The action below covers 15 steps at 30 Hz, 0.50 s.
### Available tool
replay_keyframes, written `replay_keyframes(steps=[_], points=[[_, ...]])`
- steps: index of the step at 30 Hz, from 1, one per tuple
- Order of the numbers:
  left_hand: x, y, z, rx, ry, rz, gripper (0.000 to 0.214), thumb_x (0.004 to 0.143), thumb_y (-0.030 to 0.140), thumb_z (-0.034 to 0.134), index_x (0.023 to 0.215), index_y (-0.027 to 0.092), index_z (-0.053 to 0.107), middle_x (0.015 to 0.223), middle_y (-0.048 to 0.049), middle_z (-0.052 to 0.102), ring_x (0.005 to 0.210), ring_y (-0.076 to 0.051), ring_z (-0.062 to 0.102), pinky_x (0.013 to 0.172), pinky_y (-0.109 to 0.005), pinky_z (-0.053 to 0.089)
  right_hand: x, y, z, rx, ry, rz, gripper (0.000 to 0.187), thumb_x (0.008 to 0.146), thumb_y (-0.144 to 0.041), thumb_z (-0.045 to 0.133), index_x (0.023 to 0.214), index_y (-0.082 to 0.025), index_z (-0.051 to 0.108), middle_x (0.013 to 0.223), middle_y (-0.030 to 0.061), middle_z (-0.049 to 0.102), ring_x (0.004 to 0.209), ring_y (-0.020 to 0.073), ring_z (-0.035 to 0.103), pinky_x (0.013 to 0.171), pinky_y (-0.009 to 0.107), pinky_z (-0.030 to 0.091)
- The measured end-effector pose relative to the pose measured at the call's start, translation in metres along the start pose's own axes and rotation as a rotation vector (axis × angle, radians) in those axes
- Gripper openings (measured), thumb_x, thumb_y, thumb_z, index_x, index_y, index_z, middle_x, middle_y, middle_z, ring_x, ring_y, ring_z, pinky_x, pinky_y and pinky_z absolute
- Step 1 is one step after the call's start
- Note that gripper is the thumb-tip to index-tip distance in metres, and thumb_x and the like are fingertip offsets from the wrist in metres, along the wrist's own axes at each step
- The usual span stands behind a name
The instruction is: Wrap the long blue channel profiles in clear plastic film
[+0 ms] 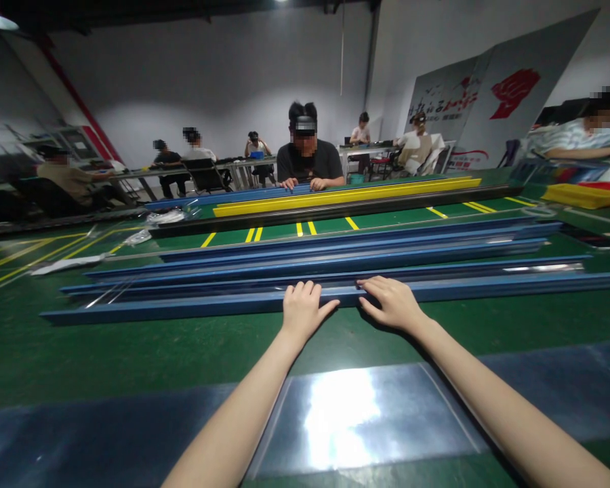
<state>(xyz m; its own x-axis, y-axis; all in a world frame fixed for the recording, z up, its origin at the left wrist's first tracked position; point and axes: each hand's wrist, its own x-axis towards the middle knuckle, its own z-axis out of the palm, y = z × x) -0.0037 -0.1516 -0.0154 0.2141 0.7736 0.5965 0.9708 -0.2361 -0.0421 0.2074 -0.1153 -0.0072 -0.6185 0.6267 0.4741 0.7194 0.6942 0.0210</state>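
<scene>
A long blue channel strip (183, 306) lies crosswise on the green table, the closest of several such strips. My left hand (302, 312) is on its near wall, fingers bent over the top and thumb stretched toward the right. A short gap away, my right hand (390, 303) grips the same wall, with its fingers inside the channel and its thumb on the near side. Thin clear film strips (106, 293) show inside the channels at the left, and a shiny one (543, 268) at the right. The undersides of my fingers are hidden.
Across my side of the table runs a glossy clear sheet (346, 420). Farther back lie a black strip (285, 218) and a yellow strip (356, 195). A person (309, 159) faces me with both hands on another blue strip. A yellow tray (582, 196) stands right.
</scene>
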Motion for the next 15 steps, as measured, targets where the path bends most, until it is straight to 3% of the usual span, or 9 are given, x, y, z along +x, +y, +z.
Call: replay_keyframes(steps=[15], points=[[-0.0007, 0.0025, -0.0017, -0.026, 0.035, -0.006, 0.021, 0.075, 0.038, 0.049, 0.073, 0.019, 0.056, 0.077, -0.0044, 0.06, 0.077, -0.02, 0.051, 0.067, -0.033, 0.031, 0.0006, 0.0002, 0.0002, -0.019, 0.006, -0.015, 0.034, 0.083, -0.033, 0.039, 0.103, -0.014, 0.06, 0.104, 0.0094, 0.063, 0.095, 0.0194, 0.056, 0.08, 0.03, 0.043]])
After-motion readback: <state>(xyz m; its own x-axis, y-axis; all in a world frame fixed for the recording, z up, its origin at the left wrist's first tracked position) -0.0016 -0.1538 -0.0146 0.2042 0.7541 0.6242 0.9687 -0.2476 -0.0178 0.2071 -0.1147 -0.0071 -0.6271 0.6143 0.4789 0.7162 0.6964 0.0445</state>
